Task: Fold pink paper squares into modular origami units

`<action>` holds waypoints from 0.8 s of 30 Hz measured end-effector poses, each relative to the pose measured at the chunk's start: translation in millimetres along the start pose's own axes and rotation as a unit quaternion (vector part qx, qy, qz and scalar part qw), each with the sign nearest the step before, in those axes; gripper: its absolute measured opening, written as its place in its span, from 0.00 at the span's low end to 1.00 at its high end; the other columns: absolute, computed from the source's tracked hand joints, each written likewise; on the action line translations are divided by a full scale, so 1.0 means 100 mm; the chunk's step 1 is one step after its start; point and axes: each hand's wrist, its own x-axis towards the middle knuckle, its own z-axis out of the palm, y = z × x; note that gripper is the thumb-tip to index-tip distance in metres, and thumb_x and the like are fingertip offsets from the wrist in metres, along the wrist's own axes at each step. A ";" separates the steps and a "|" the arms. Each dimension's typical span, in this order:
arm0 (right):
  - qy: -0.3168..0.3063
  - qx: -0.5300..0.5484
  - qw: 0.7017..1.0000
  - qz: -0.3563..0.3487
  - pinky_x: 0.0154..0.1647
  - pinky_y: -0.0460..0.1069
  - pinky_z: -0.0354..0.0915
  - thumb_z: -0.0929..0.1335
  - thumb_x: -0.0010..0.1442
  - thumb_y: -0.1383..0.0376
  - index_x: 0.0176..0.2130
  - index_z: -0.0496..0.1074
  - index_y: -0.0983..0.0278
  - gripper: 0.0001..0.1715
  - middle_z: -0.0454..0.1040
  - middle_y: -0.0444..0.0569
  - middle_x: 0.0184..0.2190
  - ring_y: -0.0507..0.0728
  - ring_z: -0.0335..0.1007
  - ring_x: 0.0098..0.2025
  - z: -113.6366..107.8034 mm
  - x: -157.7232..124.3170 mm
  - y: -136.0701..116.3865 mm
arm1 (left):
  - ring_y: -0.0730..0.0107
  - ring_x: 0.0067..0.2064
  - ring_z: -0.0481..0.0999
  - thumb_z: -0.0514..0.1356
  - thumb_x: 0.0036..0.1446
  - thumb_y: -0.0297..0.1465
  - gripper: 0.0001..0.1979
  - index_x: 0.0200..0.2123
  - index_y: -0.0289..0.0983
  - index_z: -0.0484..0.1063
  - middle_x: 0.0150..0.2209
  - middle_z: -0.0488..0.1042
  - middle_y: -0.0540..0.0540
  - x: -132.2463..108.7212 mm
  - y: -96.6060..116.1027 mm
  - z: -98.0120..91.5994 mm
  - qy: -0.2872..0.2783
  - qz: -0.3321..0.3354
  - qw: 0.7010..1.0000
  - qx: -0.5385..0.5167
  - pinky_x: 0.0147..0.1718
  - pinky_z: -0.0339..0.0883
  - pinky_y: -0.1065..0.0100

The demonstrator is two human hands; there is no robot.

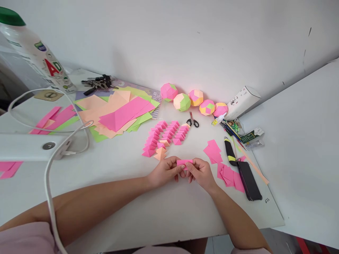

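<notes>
Between my two hands, just above the white table, is a small pink paper piece [184,162], folded into a narrow strip. My left hand [166,171] pinches its left end, thumb in front. The right end is pinched by my right hand [200,172], with fingers curled behind the paper. Just beyond my hands stand rows of folded pink paper units [155,135], a few of them peach [160,153]. Flat pink paper rectangles [230,175] lie to the right of my right hand.
Black-handled scissors [192,120] lie behind the rows. Several paper balls [182,102] line the wall. Coloured sheets [119,113], keys [99,84] and a bottle [39,53] are on the left, with a white cable [49,176]. A cutter [230,151] and black phone [249,180] lie right.
</notes>
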 end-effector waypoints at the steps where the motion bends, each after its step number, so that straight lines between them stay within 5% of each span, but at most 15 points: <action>1: 0.000 0.001 1.000 0.001 0.13 0.43 0.58 0.66 0.56 0.54 0.23 0.63 0.65 0.19 0.70 0.42 0.16 0.48 0.64 0.14 0.00 0.00 0.00 | 0.70 0.30 0.75 0.56 0.55 0.43 0.15 0.32 0.35 0.65 0.27 0.74 0.48 0.00 0.00 0.00 -0.003 -0.001 1.000 0.001 0.25 0.69 0.69; 24: -0.008 0.025 1.000 -0.008 0.12 0.43 0.59 0.67 0.55 0.53 0.22 0.62 0.65 0.20 0.70 0.42 0.16 0.48 0.64 0.13 -0.01 -0.01 0.01 | 0.76 0.19 0.67 0.55 0.54 0.45 0.17 0.28 0.35 0.65 0.20 0.73 0.49 -0.03 0.07 -0.02 -0.034 -0.046 0.995 0.083 0.19 0.61 0.72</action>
